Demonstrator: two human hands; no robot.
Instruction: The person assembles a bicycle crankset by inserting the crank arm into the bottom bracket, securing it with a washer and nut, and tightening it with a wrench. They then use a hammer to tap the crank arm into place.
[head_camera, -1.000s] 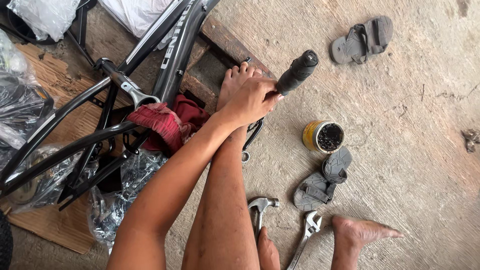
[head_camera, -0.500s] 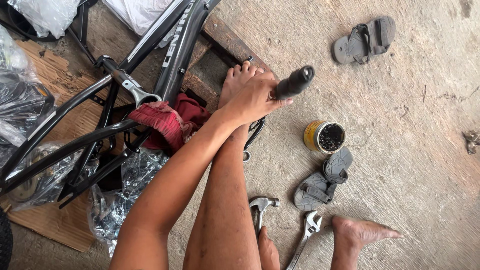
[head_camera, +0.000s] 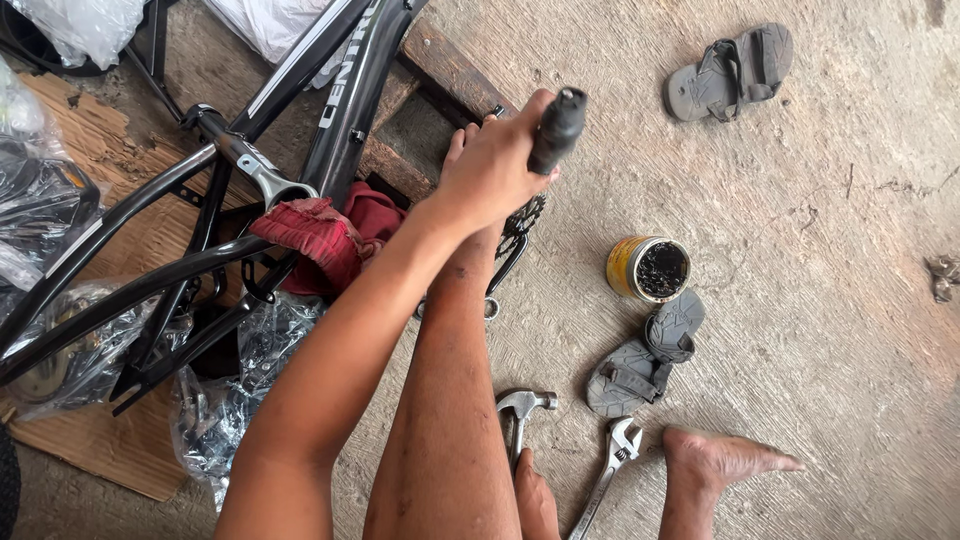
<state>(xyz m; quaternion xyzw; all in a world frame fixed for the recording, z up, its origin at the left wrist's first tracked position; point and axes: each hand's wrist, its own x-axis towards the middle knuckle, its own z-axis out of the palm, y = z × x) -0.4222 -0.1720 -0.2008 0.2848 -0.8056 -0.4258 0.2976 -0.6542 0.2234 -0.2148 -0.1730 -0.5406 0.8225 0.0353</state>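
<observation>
My left hand (head_camera: 490, 170) is closed around the black grip of a long tool handle (head_camera: 556, 128), which stands nearly upright over the crank and chainring (head_camera: 525, 215) of a black bicycle frame (head_camera: 345, 90). The frame lies on its side. My bare left foot (head_camera: 462, 150) rests against the crank area just behind that hand. At the bottom edge, my right hand (head_camera: 535, 500) grips the lower end of a claw hammer (head_camera: 525, 405) that lies on the concrete.
A red rag (head_camera: 320, 235) is draped on the frame. An open tin of dark grease (head_camera: 650, 268), grey sandals (head_camera: 645, 355) (head_camera: 730, 70), an adjustable wrench (head_camera: 612, 455) and my right foot (head_camera: 725, 462) are on the floor to the right. Cardboard (head_camera: 100, 150) and plastic wrap (head_camera: 230, 400) lie on the left.
My left hand has swung the black handle from pointing out to the right up to nearly upright. Hammer, wrench and tin have not moved.
</observation>
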